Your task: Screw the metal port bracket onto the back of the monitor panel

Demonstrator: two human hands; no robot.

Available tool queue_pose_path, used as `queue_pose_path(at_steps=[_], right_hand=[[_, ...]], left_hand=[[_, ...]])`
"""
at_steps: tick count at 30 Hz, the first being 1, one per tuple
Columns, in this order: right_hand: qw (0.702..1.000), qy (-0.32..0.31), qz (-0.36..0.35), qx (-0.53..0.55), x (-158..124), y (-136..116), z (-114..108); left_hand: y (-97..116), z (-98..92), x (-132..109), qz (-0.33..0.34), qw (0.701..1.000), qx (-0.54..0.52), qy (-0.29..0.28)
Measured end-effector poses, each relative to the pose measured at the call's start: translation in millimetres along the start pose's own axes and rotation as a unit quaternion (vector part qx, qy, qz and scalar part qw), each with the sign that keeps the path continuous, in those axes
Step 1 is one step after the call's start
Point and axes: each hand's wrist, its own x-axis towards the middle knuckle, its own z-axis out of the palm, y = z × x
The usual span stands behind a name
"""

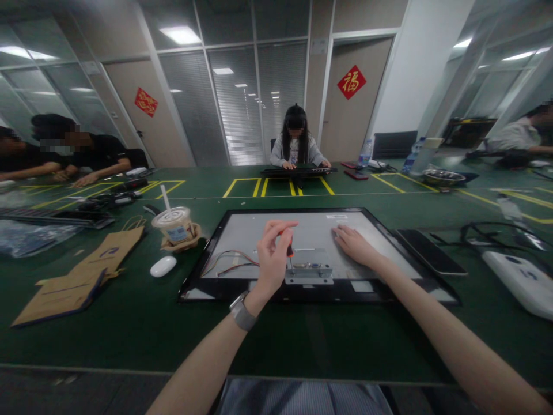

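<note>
A flat display panel (302, 230) with a black frame and grey back lies before me. My left hand (275, 251) is closed around a screwdriver (290, 249) with a red and black handle. Its shaft points down at a metal bracket (310, 274) with connector ports, near the panel's front edge. Flat on the grey back, to the right of the bracket, rests my right hand (356, 245), fingers stretched out. Thin coloured wires (235, 262) run across the panel's left part. The screwdriver's tip is too small to tell whether it sits in a screw.
Left of the panel are a drink cup (173, 225) with a straw, a white oval case (163, 266) and a brown paper bag (82, 271). On the right lie a black phone (430, 252) and a white device (521, 279). Another person (298, 141) works across the table.
</note>
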Motion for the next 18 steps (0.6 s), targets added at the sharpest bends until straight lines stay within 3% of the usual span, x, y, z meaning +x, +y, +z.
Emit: queue_pose_path(at_steps=[11,18], right_hand=[[1.0,-0.012,0.002,-0.005,-1.0,-0.9,-2.7],[1.0,-0.004,0.006,0.0,-0.2,0.6,0.0]], left_hand=[[-5.1,-1.0,-1.9,-0.013,0.999,-0.001,-0.032],[-5.7,-0.1,-0.2,0.02,0.997,0.067,0.01]])
